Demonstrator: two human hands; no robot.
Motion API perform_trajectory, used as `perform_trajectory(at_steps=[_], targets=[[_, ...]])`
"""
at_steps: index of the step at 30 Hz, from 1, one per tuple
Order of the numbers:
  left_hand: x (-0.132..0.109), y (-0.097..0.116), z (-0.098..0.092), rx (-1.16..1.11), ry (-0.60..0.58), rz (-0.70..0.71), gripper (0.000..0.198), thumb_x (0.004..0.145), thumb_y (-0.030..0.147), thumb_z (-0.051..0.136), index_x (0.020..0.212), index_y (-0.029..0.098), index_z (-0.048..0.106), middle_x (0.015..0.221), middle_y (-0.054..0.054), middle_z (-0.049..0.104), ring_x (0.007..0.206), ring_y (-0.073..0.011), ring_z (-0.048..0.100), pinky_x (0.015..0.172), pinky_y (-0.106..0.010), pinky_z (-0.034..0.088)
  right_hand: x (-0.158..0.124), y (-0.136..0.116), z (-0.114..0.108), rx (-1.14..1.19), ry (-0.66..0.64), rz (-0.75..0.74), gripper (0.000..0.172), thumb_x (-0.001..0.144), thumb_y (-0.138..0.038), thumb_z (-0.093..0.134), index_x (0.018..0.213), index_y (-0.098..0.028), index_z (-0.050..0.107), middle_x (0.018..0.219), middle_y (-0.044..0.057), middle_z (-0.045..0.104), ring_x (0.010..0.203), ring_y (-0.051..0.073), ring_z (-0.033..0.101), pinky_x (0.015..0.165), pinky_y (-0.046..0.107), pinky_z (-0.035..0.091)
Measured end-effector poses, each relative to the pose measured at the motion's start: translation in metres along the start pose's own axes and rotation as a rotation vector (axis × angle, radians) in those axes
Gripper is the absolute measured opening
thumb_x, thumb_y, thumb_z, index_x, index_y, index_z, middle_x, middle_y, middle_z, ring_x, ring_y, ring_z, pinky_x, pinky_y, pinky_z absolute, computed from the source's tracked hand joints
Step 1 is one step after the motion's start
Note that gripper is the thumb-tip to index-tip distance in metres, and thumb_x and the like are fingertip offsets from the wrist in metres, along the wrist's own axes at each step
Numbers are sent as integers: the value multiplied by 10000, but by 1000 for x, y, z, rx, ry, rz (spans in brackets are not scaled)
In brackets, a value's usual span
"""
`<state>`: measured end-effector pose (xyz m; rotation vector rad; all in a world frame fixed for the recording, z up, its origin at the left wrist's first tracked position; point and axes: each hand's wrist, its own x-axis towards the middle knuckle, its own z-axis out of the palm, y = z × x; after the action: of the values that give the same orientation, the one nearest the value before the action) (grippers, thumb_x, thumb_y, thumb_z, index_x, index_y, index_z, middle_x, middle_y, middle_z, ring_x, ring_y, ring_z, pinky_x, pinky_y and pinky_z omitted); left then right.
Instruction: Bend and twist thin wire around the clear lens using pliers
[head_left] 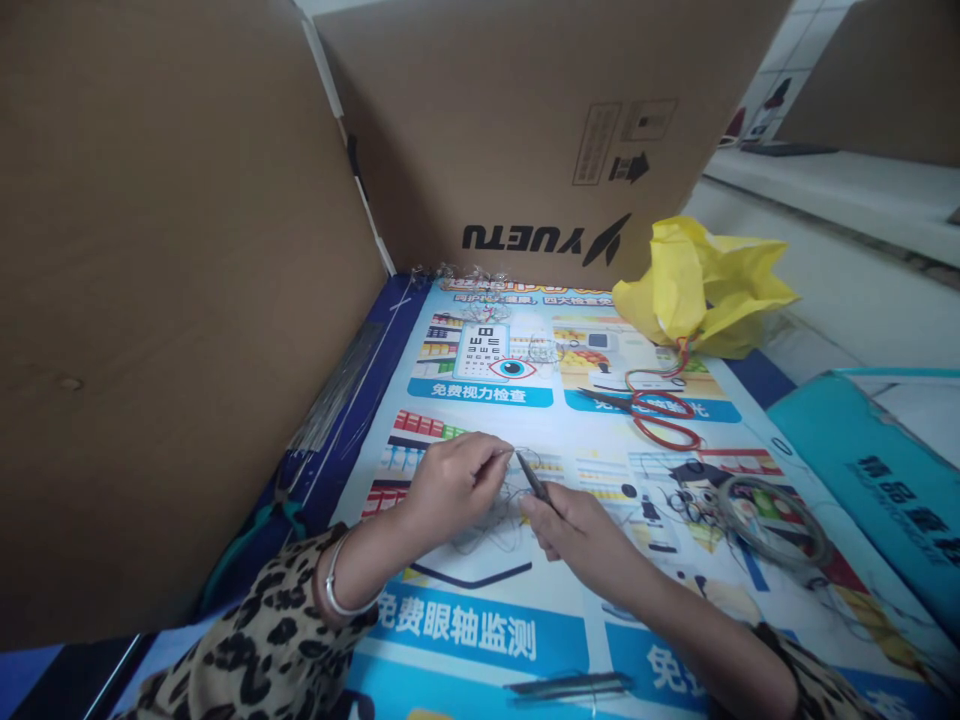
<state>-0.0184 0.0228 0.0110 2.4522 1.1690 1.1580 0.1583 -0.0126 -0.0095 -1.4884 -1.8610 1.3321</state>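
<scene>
My left hand (459, 478) is closed in a pinch on thin wire (529, 450), a fine loop of which shows near its fingertips. In my right hand (574, 525) is a dark tool with a narrow pointed tip (531, 474); its rear part is hidden in the palm, so I cannot tell its kind. The tip points up and left, close to my left fingertips. Under and between the hands lies a loose tangle of fine wire (487, 530) on the printed sheet (457, 625).
Red-handled scissors (666, 420) lie beyond my right hand, near a yellow bag (694, 290). A wire coil (772, 520) is at right. Straight wires (341, 385) and teal-handled pliers (281, 508) lie left. Cardboard (510, 130) walls the back and left. Dark rods (568, 686) lie in front.
</scene>
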Motion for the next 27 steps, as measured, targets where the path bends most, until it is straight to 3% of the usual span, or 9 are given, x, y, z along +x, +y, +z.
perform_trajectory(at_steps=[12,21,27], targets=[[-1,2,1,-3,-12,-8,105,789,105,510,764,147,604,660,-7,642,599,-108,589,557,-204,423,2,0,2,-71,13,-8,380,886,-500,291,657,-211,381,530,-24,478,506,109,458,493,233,336],[4,-2,-8,12,-220,29,191,874,176,405,810,149,583,752,-35,652,700,-135,598,621,-230,442,2,-1,-8,-213,-59,-74,339,880,-438,326,640,-201,364,587,-25,467,552,104,415,502,225,281],[12,-12,-20,-27,-227,8,193,863,152,403,784,150,578,681,-10,623,609,-107,562,579,-208,413,-3,-1,-6,-277,-174,-61,357,861,-445,378,613,-188,389,579,-28,461,534,92,404,487,219,246]])
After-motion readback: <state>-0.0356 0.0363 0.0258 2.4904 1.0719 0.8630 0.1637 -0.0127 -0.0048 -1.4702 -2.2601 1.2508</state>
